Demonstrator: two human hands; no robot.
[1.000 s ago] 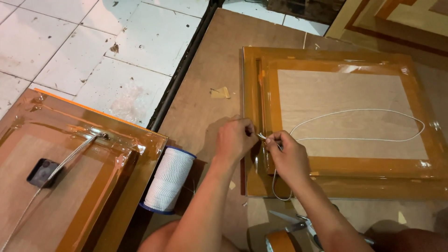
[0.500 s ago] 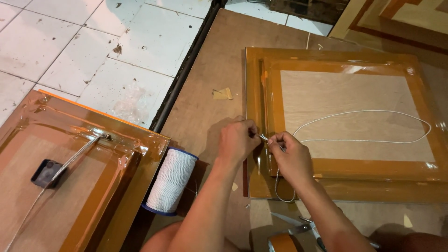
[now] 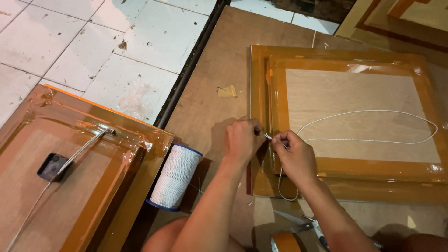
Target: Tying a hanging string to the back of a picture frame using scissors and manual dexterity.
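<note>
My left hand [image 3: 242, 138] and my right hand [image 3: 295, 156] meet at the left edge of a brown picture frame [image 3: 345, 177] that lies back up, wrapped in clear film. Both pinch a thin white cord [image 3: 373, 112] between fingertips. The cord runs from my fingers in a long loop across the frame's plywood back to its right side. A short loop of it hangs below my right hand.
A spool of white cord [image 3: 173, 177] lies left of my forearm. A second wrapped frame [image 3: 70, 186] with a cord and a small black phone [image 3: 52, 166] sits at lower left. Scissors [image 3: 303, 224] and a tape roll [image 3: 284, 242] lie near my right arm. White floor tiles [image 3: 93, 46] are at upper left.
The view has shifted slightly. Both hands stay at the frame's left edge, working the cord between the fingertips with small motions.
</note>
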